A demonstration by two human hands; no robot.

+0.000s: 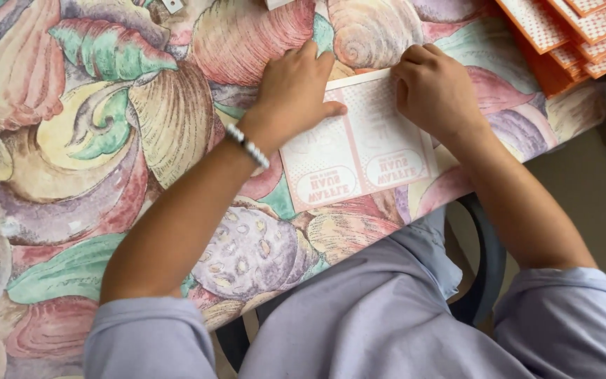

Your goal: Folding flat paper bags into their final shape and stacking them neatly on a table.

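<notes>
1. The left hand point(292, 88) lies open and flat on the left half of the paper sheet point(359, 140).
2. The right hand point(435, 88), curled, presses the sheet's far right corner.
3. The sheet lies on the surface point(106, 140).

Flat carton blank point(359, 144): thin paperboard, matt, pale with pink print. Stack of orange cartons point(569, 35): same paperboard, matt, fine dotted print. Tablecloth point(106, 140): smooth, slight sheen, looks like coated cloth or vinyl, shell pattern. Bracelet point(247, 146): glossy beads. Shirt point(387, 323): soft matt woven cloth, lilac.
</notes>
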